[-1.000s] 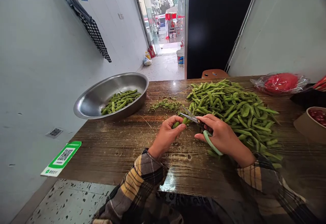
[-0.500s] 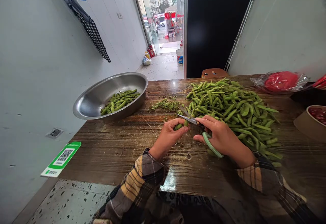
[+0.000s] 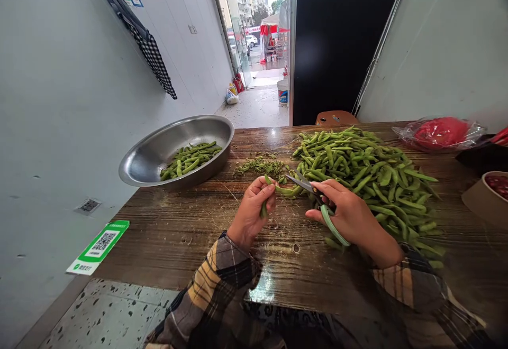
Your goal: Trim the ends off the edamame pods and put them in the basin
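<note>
Green edamame pods are pinched in my left hand, their ends poking out past the fingers. My right hand grips scissors with a pale green handle. The blades are parted and point left toward the pods, with a gap between. Just beyond my hands lies a small heap of trimmed green bits. A large pile of edamame pods spreads over the table to the right. At the left, a steel basin holds more pods at its bottom.
The wooden table carries a green QR-code card at its left edge. Toward the right are a red item in clear plastic and a paper tub of dark red contents. A brown stool stands behind the table.
My left hand has drawn left and slightly back from the scissors, its pods turned more upright. The scissors stay in my right hand, blades still parted. The view has shifted slightly.
</note>
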`<state>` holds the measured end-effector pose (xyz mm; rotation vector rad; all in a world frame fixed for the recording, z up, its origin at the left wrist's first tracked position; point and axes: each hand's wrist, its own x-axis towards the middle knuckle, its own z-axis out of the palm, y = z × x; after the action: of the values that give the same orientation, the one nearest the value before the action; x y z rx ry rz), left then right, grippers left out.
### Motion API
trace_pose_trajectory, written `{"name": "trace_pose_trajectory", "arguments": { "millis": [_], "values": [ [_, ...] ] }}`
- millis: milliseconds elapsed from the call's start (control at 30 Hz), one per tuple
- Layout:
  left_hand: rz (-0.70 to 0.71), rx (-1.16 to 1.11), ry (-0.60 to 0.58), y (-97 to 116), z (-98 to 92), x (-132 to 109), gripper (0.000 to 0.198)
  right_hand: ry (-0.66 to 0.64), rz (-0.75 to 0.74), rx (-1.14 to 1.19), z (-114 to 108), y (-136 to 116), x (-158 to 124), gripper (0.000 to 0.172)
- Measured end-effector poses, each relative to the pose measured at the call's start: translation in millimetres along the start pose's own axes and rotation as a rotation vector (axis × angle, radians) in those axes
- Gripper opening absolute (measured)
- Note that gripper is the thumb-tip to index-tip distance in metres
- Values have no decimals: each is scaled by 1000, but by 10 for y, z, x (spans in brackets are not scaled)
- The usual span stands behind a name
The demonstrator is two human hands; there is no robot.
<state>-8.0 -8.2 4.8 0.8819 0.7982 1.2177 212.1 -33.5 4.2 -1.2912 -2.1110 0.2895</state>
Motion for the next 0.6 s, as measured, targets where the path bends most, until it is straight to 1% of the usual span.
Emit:
{"name": "trace_pose_trajectory", "arguments": {
  "millis": [100,233,500,600],
  "values": [
    [1,-80,-15,30,4,-5,28,-43,-43,11,15,-15,-8,53],
    [-21,-131,-25,9,26,-17,30,-78,-62,17,40,-37,-19,56],
    [-89,-73,-68,-53,88,-50,32,6,-120,76,71,-41,-30,53],
    [-114,-68,-91,-68,85,-53,31,39,-133,82,77,-39,-29,49]
  ]
}}
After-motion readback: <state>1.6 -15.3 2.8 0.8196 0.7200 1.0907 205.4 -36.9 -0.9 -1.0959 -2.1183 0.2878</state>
